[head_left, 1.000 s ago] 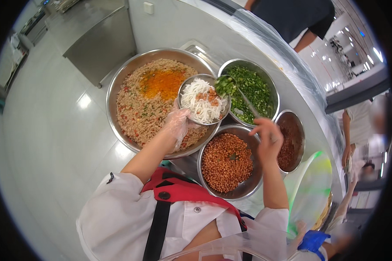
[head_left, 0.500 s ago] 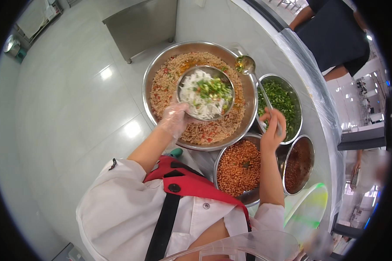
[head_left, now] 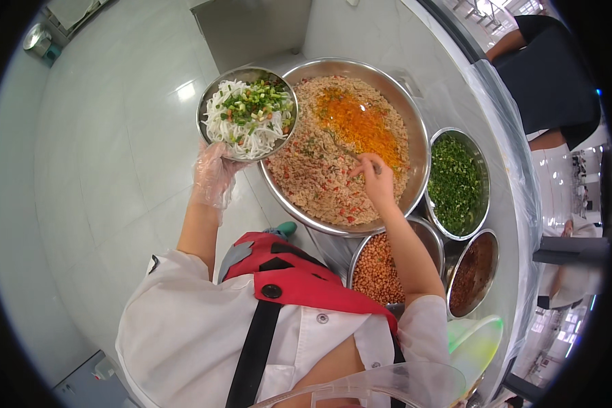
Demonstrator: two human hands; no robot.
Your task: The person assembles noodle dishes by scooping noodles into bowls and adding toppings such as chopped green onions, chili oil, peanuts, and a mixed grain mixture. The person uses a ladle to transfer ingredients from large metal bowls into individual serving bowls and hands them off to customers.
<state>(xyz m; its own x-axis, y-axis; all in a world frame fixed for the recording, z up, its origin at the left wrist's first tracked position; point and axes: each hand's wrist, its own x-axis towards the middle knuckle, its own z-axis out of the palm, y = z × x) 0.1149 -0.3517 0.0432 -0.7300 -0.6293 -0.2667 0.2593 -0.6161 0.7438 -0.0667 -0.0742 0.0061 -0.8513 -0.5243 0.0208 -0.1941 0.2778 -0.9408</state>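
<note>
My left hand (head_left: 215, 170), in a clear plastic glove, grips the lower rim of a steel bowl (head_left: 200, 122). White noodles (head_left: 238, 132) fill it, topped with chopped spring onion and bits of orange and brown. The bowl is held at the left edge of a wide steel basin (head_left: 420, 180), partly over its rim. Inside the basin is a crumbly minced mixture (head_left: 313, 187) with red pieces and a pool of orange oil (head_left: 360, 126). My bare right hand (head_left: 377, 178) is closed round the handle of a ladle (head_left: 347, 151); its head dips into the mince and is hard to make out.
Right of the basin stands a bowl of chopped greens (head_left: 457, 180). Nearer me are a pot of brown beans or nuts (head_left: 377, 272) and a bowl of dark red sauce (head_left: 464, 282). A plastic-covered edge (head_left: 503, 129) runs along the right; a person in dark clothes (head_left: 544, 75) is beyond it.
My left hand has moved the noodle bowl left, from above the basin to its left rim. My right hand has brought the ladle from over the greens into the basin.
</note>
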